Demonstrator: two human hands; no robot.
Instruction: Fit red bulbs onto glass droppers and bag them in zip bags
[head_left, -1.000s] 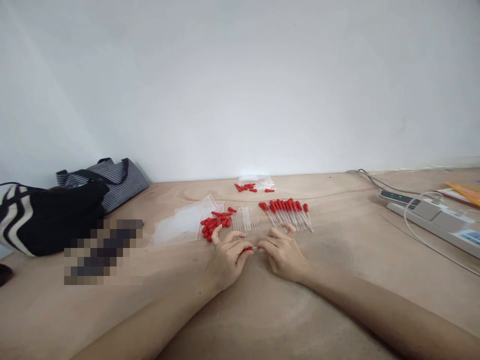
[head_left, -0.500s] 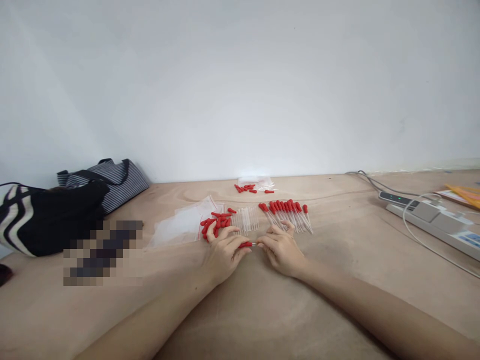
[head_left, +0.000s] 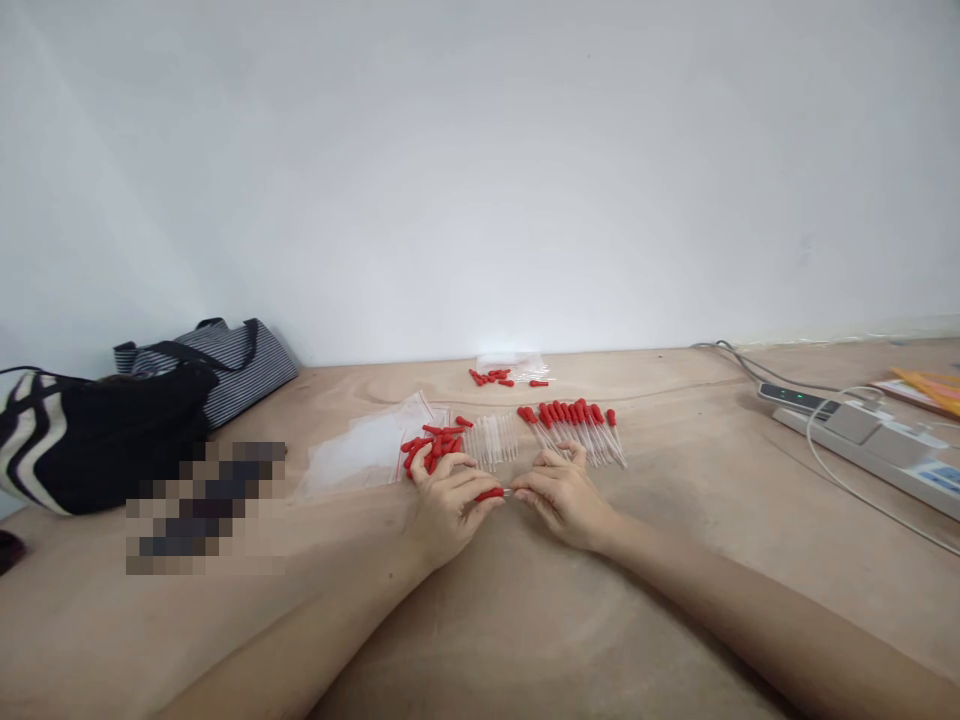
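Left hand moved a little left from one second ago, showing more red bulb | it pinches bulb; right hand pinches thin clear tube | both between hands, near loose tubes | crooked pushing could snap tube

Tabletop, wood-toned, extending around the grip. Just beyond it: clear tubes, side by side; red bulbs, heaped, left; red-topped droppers, row, right. Farther left: plastic bags, black bag, striped bag. Well right: power strip.
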